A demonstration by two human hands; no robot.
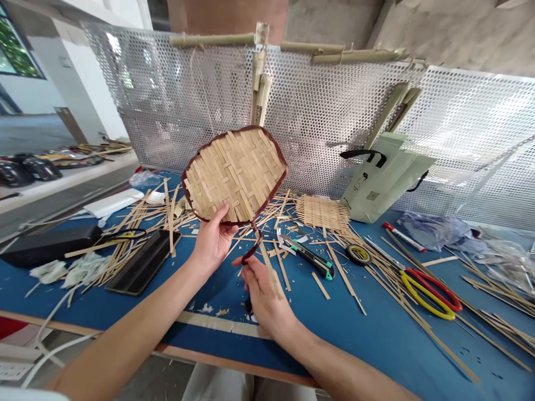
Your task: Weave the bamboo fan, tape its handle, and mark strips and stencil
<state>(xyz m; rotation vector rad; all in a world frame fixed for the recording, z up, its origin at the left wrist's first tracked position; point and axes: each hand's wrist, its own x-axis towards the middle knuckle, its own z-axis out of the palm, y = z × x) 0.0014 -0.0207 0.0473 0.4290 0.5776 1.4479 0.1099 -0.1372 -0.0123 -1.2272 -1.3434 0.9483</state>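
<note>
A woven bamboo fan with a dark brown bound edge is held up, tilted, over the table. My left hand grips its lower edge, thumb on the woven face and the other fingers behind. A dark brown strip winds around the top of the fan's pale handle and trails down to my right hand. The fingers of that hand are closed on the strip, beside the handle, which runs along the hand. Part of the strip below is hidden by the fingers.
On the blue table lie a utility knife, a tape roll, scissors, a marker, a phone, a woven mat and scattered bamboo strips. A pale green bag stands by the perforated metal screen.
</note>
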